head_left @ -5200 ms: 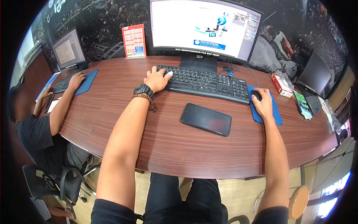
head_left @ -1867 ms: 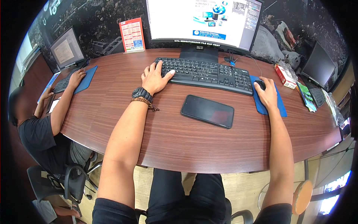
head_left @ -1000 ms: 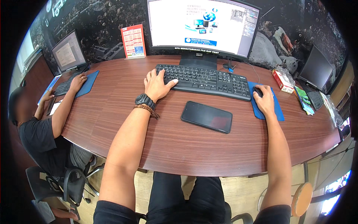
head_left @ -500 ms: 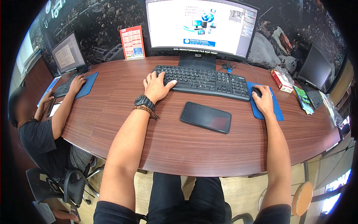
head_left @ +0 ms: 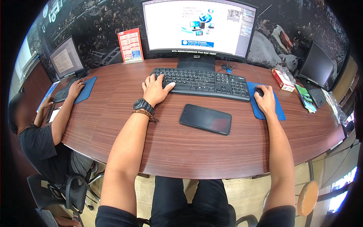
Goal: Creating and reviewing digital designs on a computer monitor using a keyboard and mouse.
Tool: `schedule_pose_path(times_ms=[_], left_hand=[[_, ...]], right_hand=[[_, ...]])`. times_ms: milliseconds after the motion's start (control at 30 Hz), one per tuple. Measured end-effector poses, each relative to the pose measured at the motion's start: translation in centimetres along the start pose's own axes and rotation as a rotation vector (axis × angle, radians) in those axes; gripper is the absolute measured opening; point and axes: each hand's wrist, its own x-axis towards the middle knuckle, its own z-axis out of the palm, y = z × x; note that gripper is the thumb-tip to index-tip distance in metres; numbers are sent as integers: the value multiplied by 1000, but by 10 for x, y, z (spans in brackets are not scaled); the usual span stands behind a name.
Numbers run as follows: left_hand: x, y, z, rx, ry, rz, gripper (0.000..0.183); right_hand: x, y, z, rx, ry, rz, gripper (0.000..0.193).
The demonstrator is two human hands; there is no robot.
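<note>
My left hand (head_left: 155, 90) rests with spread fingers on the left end of a black keyboard (head_left: 202, 81), its thumb lying along the front edge. A black watch and a string of brown beads circle that wrist. Over a black computer mouse (head_left: 259, 91) on a blue mouse pad (head_left: 278, 108) curls my right hand (head_left: 266, 100). Between my forearms a black smartphone (head_left: 206, 119) lies flat with a dark screen. Behind the keyboard stands a large monitor (head_left: 166, 28), lit with a page layout that has a globe and computer pictures.
A brown wooden desk (head_left: 113, 125) curves around me. At left a co-worker (head_left: 39, 142) sits at another monitor (head_left: 66, 58) and keyboard. A red calendar (head_left: 131, 45) stands by my screen. On the right are a red and white box (head_left: 283, 80), packets and a dark monitor (head_left: 317, 65).
The whole view has shifted slightly, so the desk items sit a little further left. Both hands keep their places on the keyboard and the mouse.
</note>
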Motion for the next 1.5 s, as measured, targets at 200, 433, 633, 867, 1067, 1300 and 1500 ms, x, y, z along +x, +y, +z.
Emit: schedule_pose_path(times_ms=[200, 433, 633, 867, 1067, 1300, 1500], left_hand=[[1, -5, 4, -28, 21, 14, 75], [1, -4, 3, -24, 13, 10, 75], [-1, 0, 0, -1, -1, -1, 74], [0, 0, 1, -34, -30, 18, 76], [-3, 1, 1, -9, -3, 21, 70], [-3, 0, 1, -17, -1, 34, 67], [-3, 13, 0, -167, -59, 322, 45]], right_hand=[[0, -2, -1, -2, -6, 13, 37], [-1, -4, -2, 16, -4, 2, 37], [-1, 0, -1, 12, -2, 1, 36], [1, 4, 2, 60, -8, -76, 36], [1, 2, 1, 64, -20, -84, 36], [2, 2, 3, 65, -19, -87, 36], [0, 4, 2, 75, -13, -97, 35]])
